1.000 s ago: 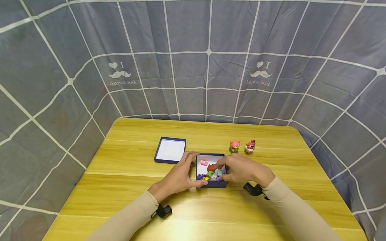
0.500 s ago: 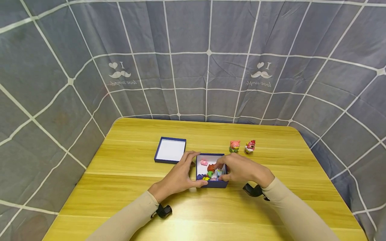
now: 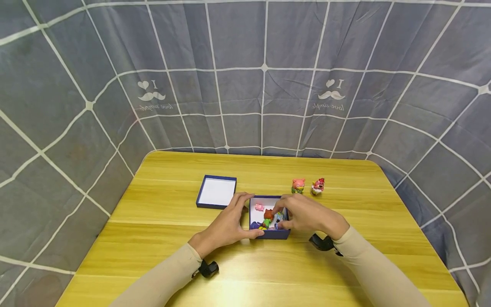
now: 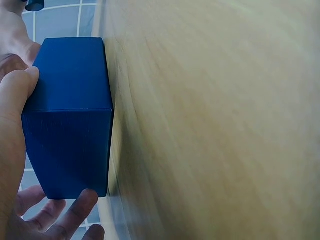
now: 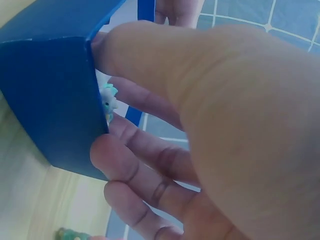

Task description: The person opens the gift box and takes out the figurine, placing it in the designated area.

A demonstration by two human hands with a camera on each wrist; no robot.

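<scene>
Turquoise figurine (image 5: pixel 108 102) part-hidden by box (image 5: pixel 52 95)

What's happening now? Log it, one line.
left grip: holds blue box; right grip: inside among toys, hold unclear; lid: off, on table; two figurines: also on table

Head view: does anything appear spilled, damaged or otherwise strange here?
Nothing looks spilled or damaged; the blue box stands upright. The one odd detail is the lettering on the grey curtain, which reads backwards, as if mirrored.

Table (image 3: pixel 245 270) (wood-grained), box (image 3: pixel 273 235), lid (image 3: pixel 217 192), 2 figurines (image 3: pixel 298 186)
</scene>
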